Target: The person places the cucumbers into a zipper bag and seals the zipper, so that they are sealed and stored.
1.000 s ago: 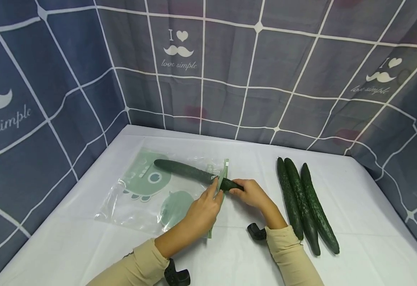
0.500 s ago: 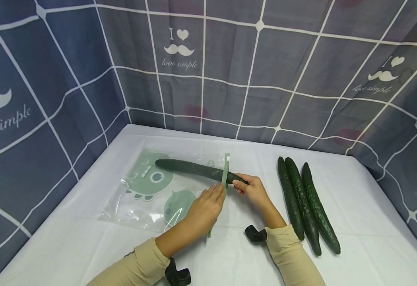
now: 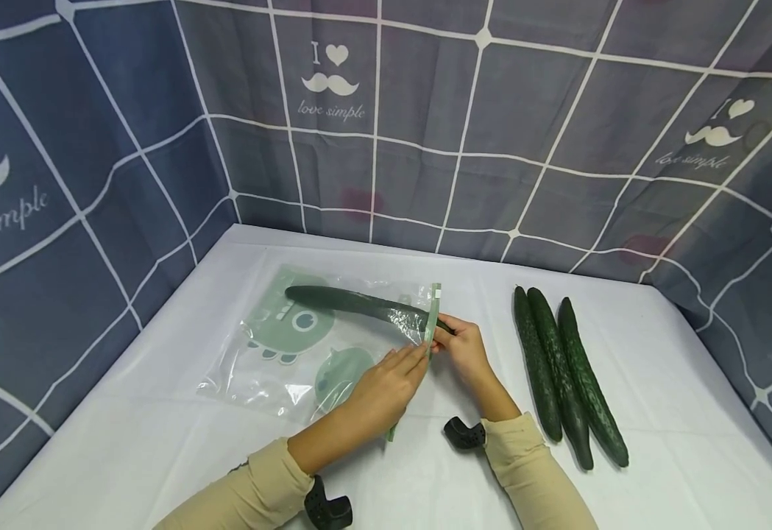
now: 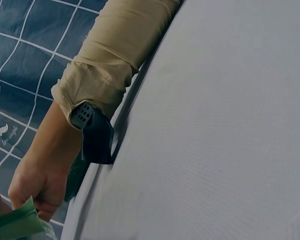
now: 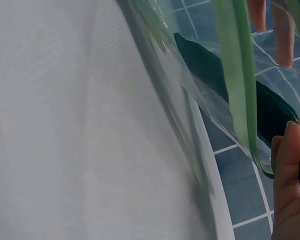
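Observation:
A long dark green cucumber point(image 3: 352, 300) lies mostly inside a clear zip bag point(image 3: 280, 331) printed with green cartoon figures. The bag's mouth has a green zip strip point(image 3: 433, 313), and the cucumber's near end sticks out past it. My right hand point(image 3: 468, 357) pinches that end between thumb and fingers, also seen with the cucumber point(image 5: 200, 60) in the right wrist view. My left hand point(image 3: 386, 390) holds the bag at its mouth, just below the cucumber; its thumb is hidden in the head view. At the left wrist view's lower left corner, the green strip point(image 4: 20, 220) shows.
Three more cucumbers point(image 3: 561, 375) lie side by side on the white tablecloth point(image 3: 677, 353), right of my right forearm. Dark checked curtains point(image 3: 425, 132) surround the table at the back and sides. A black device point(image 3: 465, 433) sits at each wrist.
The bag's mouth and my left hand have shifted right along the cucumber, so less of its end sticks out. My right hand keeps hold of that end.

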